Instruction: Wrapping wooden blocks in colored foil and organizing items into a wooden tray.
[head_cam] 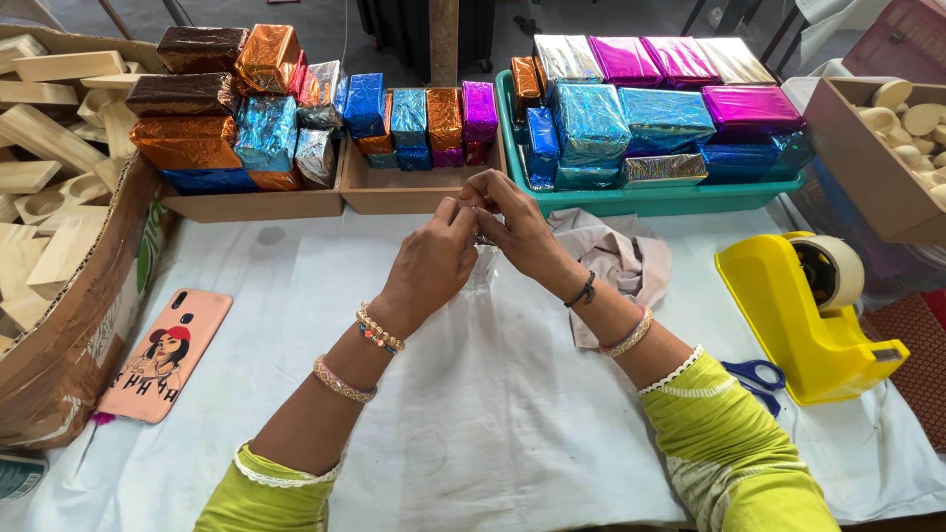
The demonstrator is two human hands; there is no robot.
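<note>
Both hands meet at table centre, the left hand (434,258) and right hand (517,229) pinched shut on a small clear film piece (483,258), seemingly being separated or opened; next likely needs a foil-wrapped block (443,118) from the far trays.

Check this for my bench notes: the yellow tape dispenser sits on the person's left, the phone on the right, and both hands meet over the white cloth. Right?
Not quite. The head view shows the yellow tape dispenser on the person's right and the phone on the left. Both hands, left hand and right hand, do meet over the white cloth.
</note>
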